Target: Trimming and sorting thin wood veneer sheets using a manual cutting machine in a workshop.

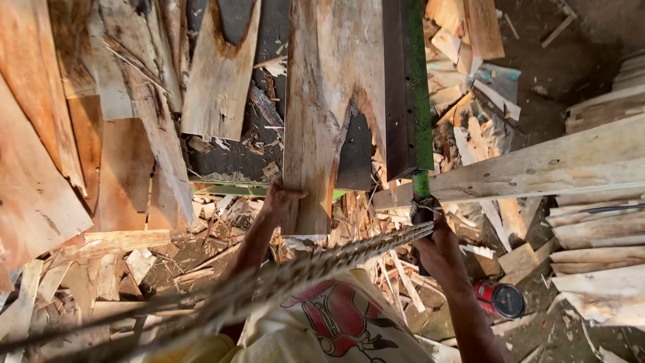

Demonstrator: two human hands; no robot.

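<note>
**Feeding a veneer sheet beside a green-edged blade bar**

Here, a thin sheet of wood veneer (326,101) stretches away from the person, pale and streaked, with a dark ragged hole torn in its near right portion. The left hand (281,200) holds the sheet's near left corner, fingers curled closed over the edge, thumb side on top. Just right of that grip, the near edge of the sheet hangs free above a litter of wood scraps (168,262).

Beyond the sheet's right edge runs a dark metal bar with a green edge (411,87), lying parallel to the sheet. The right hand (435,242) is closed around a dark handle (422,212) at the bar's near end; the fingers wrap it fully.

To do this step well, it seems wise to keep the left-hand grip on sound wood and away from the torn hole, where the sheet looks likely to split. The sheet should stay flat and square to the bar, and the left fingers should stay clear of the bar's edge.

A frayed rope (322,259) crosses below both hands, blurred by closeness. A long pale plank (537,168) lies to the right of the right hand, and a red canister with a black cap (498,298) sits on the ground nearer the person.
</note>
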